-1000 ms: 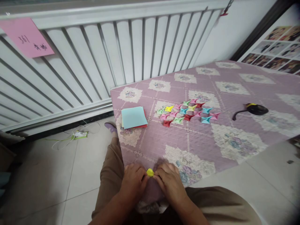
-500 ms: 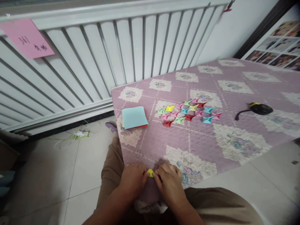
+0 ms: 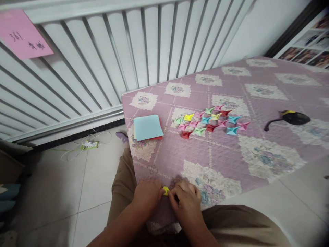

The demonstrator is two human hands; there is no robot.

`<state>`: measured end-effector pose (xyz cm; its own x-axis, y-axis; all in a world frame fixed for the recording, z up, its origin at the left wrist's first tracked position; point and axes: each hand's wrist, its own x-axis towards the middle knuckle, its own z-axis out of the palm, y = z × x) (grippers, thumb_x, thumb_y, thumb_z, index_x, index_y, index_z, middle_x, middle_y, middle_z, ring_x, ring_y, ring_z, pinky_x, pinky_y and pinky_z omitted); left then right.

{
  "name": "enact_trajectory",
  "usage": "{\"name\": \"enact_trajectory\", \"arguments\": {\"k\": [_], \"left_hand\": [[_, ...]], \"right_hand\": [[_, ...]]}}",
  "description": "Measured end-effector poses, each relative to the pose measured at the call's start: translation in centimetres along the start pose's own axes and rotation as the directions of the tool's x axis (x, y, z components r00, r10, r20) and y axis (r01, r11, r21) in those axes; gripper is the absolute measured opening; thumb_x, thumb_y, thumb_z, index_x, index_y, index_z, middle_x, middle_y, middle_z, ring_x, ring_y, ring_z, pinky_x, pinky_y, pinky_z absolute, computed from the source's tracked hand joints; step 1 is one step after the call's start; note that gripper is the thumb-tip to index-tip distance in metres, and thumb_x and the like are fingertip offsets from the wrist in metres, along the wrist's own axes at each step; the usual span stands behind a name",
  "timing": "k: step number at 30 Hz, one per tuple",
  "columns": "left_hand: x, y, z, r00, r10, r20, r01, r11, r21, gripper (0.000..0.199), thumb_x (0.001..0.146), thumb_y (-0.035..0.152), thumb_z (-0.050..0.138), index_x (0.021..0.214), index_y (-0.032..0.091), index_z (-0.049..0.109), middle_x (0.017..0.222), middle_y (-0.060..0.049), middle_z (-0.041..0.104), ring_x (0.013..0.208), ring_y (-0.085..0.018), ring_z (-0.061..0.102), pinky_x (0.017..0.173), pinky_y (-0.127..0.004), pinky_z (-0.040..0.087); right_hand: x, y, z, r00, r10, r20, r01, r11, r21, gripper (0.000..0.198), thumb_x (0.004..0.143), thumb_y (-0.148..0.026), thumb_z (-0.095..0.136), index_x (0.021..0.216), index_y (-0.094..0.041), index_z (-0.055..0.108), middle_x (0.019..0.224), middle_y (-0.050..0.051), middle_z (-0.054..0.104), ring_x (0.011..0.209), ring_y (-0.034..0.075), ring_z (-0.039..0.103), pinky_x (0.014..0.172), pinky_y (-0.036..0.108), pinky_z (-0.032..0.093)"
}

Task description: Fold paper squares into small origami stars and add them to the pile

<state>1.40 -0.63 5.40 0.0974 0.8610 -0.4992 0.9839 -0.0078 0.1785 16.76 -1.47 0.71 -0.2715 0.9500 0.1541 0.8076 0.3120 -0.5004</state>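
Note:
A small yellow folded paper (image 3: 166,190) is pinched between my two hands at the table's near edge. My left hand (image 3: 148,195) is closed on its left side, and my right hand (image 3: 185,197) grips the right side with thumb and fingers. Most of the paper is hidden by my fingertips. Beyond them lies a stack of square paper sheets (image 3: 147,127), light blue on top with red showing at the edge. To its right, several small folded paper pieces (image 3: 210,127) in pink, green, yellow, blue and red stand in rows.
A flowered purple tablecloth (image 3: 174,151) covers the table. A black object with a thin curved end (image 3: 295,117) lies at the right. Behind the table runs a white radiator (image 3: 150,44) with a pink note (image 3: 25,36). A power strip (image 3: 90,144) with cables lies on the floor.
The camera view has shifted slightly. My hands stay at the table edge on the yellow paper, whose visible part has a slightly different shape.

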Motion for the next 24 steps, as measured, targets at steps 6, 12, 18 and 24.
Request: {"name": "enact_trajectory", "arguments": {"k": [6, 12, 18, 24], "left_hand": [[0.1, 0.0, -0.2, 1.0, -0.007, 0.016, 0.007, 1.0, 0.003, 0.024, 0.092, 0.032, 0.046, 0.094, 0.017, 0.065, 0.092, -0.01, 0.069, 0.086, -0.029, 0.066, 0.07, -0.037, 0.049], [0.4, 0.0, -0.2, 0.999, -0.008, 0.04, 0.008, 1.0, -0.013, 0.024, 0.092, 0.032, 0.046, 0.094, 0.017, 0.065, 0.091, -0.011, 0.069, 0.086, -0.029, 0.066, 0.067, -0.035, 0.047], [0.3, -0.5, -0.1, 1.0, -0.016, -0.005, 0.015, 0.999, -0.035, 0.022, 0.091, 0.036, 0.047, 0.092, 0.02, 0.063, 0.086, -0.006, 0.07, 0.081, -0.025, 0.067, 0.063, -0.03, 0.045], [0.1, -0.8, -0.1, 0.999, 0.004, -0.05, -0.007, 0.998, -0.059, 0.021, 0.09, 0.037, 0.047, 0.092, 0.021, 0.061, 0.088, -0.004, 0.069, 0.082, -0.022, 0.066, 0.063, -0.028, 0.043]], "right_hand": [[-0.1, -0.2, 0.2, 1.0, 0.019, 0.014, -0.019, 0.999, -0.031, 0.017, 0.08, -0.025, 0.06, 0.065, -0.024, 0.053, 0.076, 0.0, 0.058, 0.082, 0.021, 0.05, 0.083, 0.041, 0.029], [-0.4, -0.2, 0.8, 1.0, 0.028, -0.003, -0.029, 0.996, -0.083, 0.012, 0.082, -0.026, 0.056, 0.069, -0.025, 0.054, 0.083, 0.001, 0.061, 0.084, 0.022, 0.051, 0.086, 0.044, 0.029], [-0.4, -1.2, 0.7, 0.994, 0.107, -0.039, -0.11, 0.99, -0.093, 0.012, 0.079, -0.023, 0.058, 0.068, -0.024, 0.054, 0.082, 0.002, 0.061, 0.086, 0.024, 0.052, 0.089, 0.046, 0.029], [-0.7, -0.5, 0.4, 0.998, 0.059, -0.024, -0.06, 0.997, -0.047, 0.016, 0.085, -0.029, 0.054, 0.07, -0.024, 0.056, 0.083, 0.0, 0.061, 0.084, 0.021, 0.052, 0.087, 0.042, 0.03]]}}
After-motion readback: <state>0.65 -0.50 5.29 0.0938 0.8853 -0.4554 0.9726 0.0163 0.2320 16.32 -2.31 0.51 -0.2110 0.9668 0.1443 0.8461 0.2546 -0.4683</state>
